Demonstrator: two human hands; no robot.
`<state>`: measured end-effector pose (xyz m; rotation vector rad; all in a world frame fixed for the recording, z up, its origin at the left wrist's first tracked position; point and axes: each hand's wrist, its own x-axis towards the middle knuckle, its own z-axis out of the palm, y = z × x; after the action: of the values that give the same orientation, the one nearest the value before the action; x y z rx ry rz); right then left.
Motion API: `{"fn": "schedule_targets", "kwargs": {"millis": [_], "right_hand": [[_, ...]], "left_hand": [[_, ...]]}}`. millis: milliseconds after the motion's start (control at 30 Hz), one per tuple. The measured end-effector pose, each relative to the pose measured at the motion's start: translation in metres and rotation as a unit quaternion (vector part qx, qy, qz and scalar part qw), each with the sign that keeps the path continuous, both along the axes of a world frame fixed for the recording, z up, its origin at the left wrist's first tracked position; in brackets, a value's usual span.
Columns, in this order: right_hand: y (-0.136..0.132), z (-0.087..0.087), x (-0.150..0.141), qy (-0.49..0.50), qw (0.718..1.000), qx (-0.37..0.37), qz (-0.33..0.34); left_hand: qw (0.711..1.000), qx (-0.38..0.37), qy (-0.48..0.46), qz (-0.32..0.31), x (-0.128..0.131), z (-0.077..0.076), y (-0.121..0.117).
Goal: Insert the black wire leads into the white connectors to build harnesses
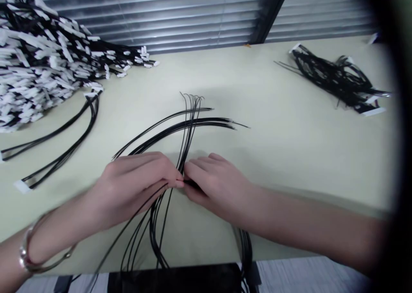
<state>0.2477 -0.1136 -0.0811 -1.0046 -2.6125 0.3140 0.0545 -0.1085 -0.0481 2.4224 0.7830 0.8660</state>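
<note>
Thumb and fingertips of my left hand (138, 181) are closed in a pinch on a thin black wire (141, 208), which runs down toward the front edge. My right hand (219, 183) is closed around black wires (246, 245) that come out below the wrist and hang over the table edge. The fingertips of both hands almost meet. A loose bundle of thin black wires (189, 129) passes upward between the hands, its curled ends fanned out. More black wires (174, 127) lie curved on the table behind my left hand, partly covered by it.
A large heap of black cables with white connectors (45, 61) fills the table's back left. Near it lies a black cable harness with white plugs (83, 132). A tangled black wire bundle (334, 78) rests at back right. Window blinds (193, 13) stand behind the table (305, 147).
</note>
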Motion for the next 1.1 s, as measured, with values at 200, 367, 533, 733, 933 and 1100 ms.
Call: {"fn": "schedule_targets", "kwargs": {"millis": [200,367,533,733,933,1100], "right_hand": [[-0.0001,-0.0008,0.0011,0.008,1.000,-0.011,-0.001],[0.0002,-0.0004,-0.0002,-0.002,1.000,-0.008,-0.005],[0.0004,0.0007,-0.0008,-0.005,1.000,-0.015,0.000],[0.0006,0.0001,-0.0011,0.001,1.000,0.003,-0.001],[0.0003,-0.0002,-0.0010,0.003,1.000,0.005,-0.003],[-0.0001,-0.0004,-0.0002,0.004,1.000,0.011,-0.002]], "left_hand": [[0.999,-0.002,0.026,0.021,-0.0063,-0.0043,0.0082],[0.997,-0.070,-0.007,0.021,-0.0067,-0.0060,0.0052],[0.994,-0.080,-0.057,0.040,-0.0035,-0.0091,0.0031],[1.000,-0.022,-0.004,0.003,-0.0018,-0.0093,0.0046],[1.000,0.020,0.005,-0.015,-0.0045,-0.0103,0.0042],[0.999,0.039,-0.004,-0.006,-0.0054,-0.0113,0.0061]]}}
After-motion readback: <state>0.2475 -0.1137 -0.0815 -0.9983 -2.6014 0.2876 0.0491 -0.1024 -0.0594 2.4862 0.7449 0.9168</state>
